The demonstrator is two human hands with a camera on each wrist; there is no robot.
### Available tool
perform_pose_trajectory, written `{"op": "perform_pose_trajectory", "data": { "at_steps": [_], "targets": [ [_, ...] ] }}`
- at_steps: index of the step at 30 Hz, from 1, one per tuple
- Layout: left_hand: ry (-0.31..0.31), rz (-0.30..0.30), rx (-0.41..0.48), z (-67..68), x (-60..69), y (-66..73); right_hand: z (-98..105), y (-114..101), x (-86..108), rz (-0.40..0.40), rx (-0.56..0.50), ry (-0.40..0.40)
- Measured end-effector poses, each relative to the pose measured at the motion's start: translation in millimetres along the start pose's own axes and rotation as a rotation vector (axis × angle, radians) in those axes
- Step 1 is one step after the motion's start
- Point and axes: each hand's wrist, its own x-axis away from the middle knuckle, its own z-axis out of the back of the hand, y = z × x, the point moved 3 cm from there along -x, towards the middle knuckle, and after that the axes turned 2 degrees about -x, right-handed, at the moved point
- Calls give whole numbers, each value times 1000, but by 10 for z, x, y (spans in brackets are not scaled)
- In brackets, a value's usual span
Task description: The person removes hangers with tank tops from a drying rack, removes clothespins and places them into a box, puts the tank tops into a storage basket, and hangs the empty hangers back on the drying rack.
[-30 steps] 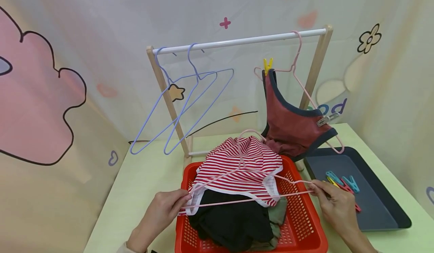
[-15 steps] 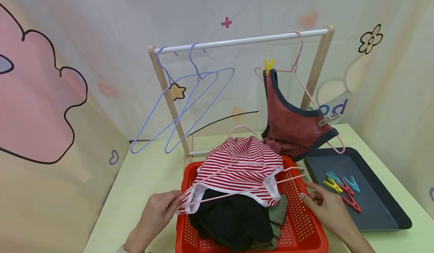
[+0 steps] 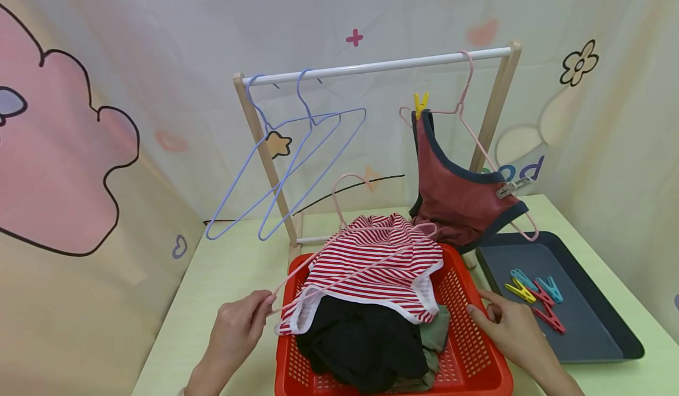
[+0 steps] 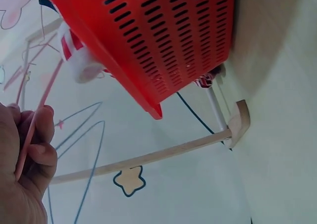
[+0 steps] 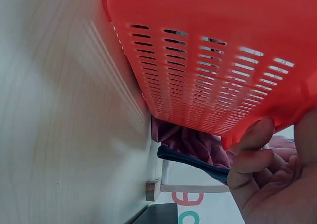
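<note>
Down at lower left, left hand (image 3: 239,323) is pinching one end of the pink hanger (image 3: 343,226), which is slanting lengthwise up-right over the striped top (image 3: 382,278), while right hand (image 3: 514,328), lower right, is just gripping the basket (image 3: 491,352).

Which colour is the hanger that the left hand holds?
The hanger is light pink; the head view shows it best.

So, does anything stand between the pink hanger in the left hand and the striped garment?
Nothing visible does: in the head view, the pink hanger in the left hand crosses in front of the striped garment. The right hand holds the rim of the red basket.
</note>
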Motion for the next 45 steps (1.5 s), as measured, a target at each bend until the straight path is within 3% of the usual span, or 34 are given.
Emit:
{"op": "perform_pose_trajectory", "data": {
  "at_steps": [5, 18, 30, 38, 45],
  "targets": [
    [73, -4, -30, 25, -103, 68, 4, 3, 4, -9, 5, -2],
    [144, 20, -132, 38, -484, 357, 14, -2, -7, 17, 19, 5],
    [143, 67, -213, 33, -937, 550, -2, 2, -14, -20, 16, 0],
    [194, 81, -262, -37, -1255, 661, 34, -6, -31, -27, 18, 3],
    [205, 87, -252, -99, -1413, 770, 25, -3, -16, -51, 19, -13]
  ]
}}
